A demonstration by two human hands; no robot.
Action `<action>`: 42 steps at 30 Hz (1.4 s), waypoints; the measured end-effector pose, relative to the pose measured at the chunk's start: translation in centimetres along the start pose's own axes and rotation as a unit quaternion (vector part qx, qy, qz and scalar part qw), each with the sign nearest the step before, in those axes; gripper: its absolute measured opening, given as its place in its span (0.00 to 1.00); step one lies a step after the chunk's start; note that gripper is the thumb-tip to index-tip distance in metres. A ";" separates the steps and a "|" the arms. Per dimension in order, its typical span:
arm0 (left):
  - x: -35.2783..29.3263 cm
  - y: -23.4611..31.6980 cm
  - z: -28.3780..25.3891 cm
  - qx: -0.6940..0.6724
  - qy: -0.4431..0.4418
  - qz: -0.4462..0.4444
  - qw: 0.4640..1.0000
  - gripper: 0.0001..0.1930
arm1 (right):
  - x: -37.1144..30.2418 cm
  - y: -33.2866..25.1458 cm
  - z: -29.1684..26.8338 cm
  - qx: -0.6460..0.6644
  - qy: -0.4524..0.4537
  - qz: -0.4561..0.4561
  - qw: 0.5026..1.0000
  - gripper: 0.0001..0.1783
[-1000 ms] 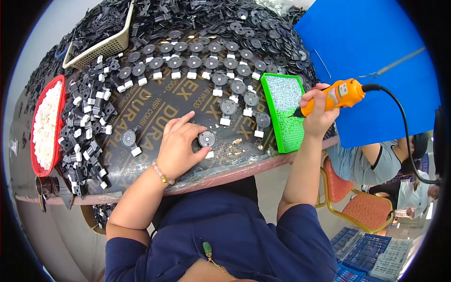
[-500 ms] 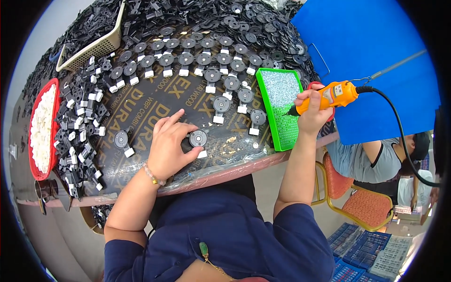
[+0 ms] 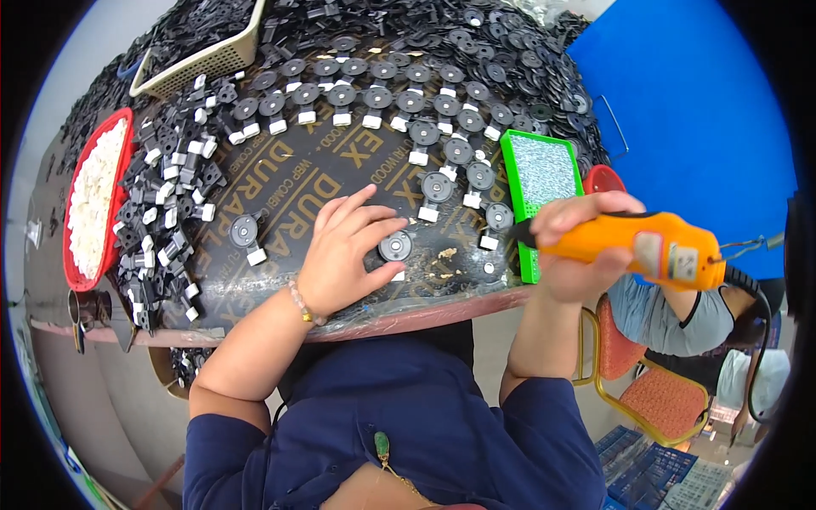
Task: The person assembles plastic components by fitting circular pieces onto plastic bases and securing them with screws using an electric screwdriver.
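Note:
My left hand [image 3: 340,255] rests on the table, thumb and forefinger around the edge of a black wheel part [image 3: 395,246] with a white tab below it. Its other fingers are spread. In my right hand [image 3: 574,263] is an orange electric screwdriver [image 3: 654,246], raised over the table's right front edge and pointing left. Its black nose lies in front of the green tray [image 3: 515,157], which holds many small silvery screws [image 3: 546,170]. A similar wheel part [image 3: 245,231] lies left of my left hand.
Wheel parts [image 3: 376,98] stand in curved rows. Black-and-white pieces [image 3: 174,183] are heaped beside a red basket [image 3: 124,170] of small white pieces. A beige basket [image 3: 200,66] and black piles lie farther back. A blue board [image 3: 688,110] and another person [image 3: 671,319] are at right.
My right hand has lifted the screwdriver from over the screw tray, bringing it closer to the camera. The view has shifted, so the table appears farther right. My left hand remains at the same wheel part.

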State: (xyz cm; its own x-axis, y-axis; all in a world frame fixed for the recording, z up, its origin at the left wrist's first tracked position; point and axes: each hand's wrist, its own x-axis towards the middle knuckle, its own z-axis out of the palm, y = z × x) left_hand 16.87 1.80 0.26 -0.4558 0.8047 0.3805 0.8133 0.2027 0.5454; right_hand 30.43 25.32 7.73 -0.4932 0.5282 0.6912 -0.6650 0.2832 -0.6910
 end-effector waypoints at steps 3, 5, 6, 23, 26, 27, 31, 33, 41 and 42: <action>0.0 -0.4 0.0 -0.012 0.014 0.024 1.000 0.23 | -1.7 0.6 4.6 0.104 -0.065 0.074 0.990 0.36; -0.1 -0.2 -0.2 -0.032 0.032 0.032 0.998 0.16 | -2.6 1.3 6.6 0.114 -0.119 0.139 0.977 0.38; -0.2 -0.3 -0.2 -0.028 0.033 0.029 0.999 0.16 | -2.8 1.7 7.1 0.118 -0.120 0.139 0.976 0.38; -0.2 -0.2 -0.1 0.019 0.056 -0.024 0.998 0.23 | -2.8 4.4 8.6 0.125 -0.125 0.131 0.975 0.35; -0.4 -0.3 0.0 0.030 0.029 -0.031 0.999 0.26 | -2.8 4.7 8.8 0.114 -0.125 0.135 0.976 0.35; -0.5 -0.4 0.1 0.038 0.015 -0.033 0.999 0.26 | -2.9 4.8 8.9 0.114 -0.125 0.136 0.976 0.35; -0.6 -0.6 0.5 0.036 0.005 -0.032 0.999 0.25 | -3.2 4.8 9.2 0.107 -0.132 0.149 0.974 0.34; -0.5 -0.5 0.5 0.029 0.006 -0.031 0.999 0.25 | -3.3 4.7 9.3 0.103 -0.135 0.152 0.974 0.33; 0.0 -0.3 0.5 0.021 0.017 -0.025 0.999 0.25 | -4.0 5.8 9.6 0.095 -0.112 0.171 0.974 0.29; 0.1 -0.2 0.4 0.021 0.016 -0.029 0.999 0.24 | -3.3 5.1 9.5 0.115 -0.122 0.189 0.968 0.31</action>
State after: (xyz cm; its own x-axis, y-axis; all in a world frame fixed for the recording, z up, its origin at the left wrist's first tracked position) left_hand 16.81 2.03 -0.14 -0.5141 0.7726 0.3726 0.7991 0.2735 0.5354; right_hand 23.33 17.42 3.99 -0.8241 0.3474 0.4475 -0.5052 -0.0933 -0.8580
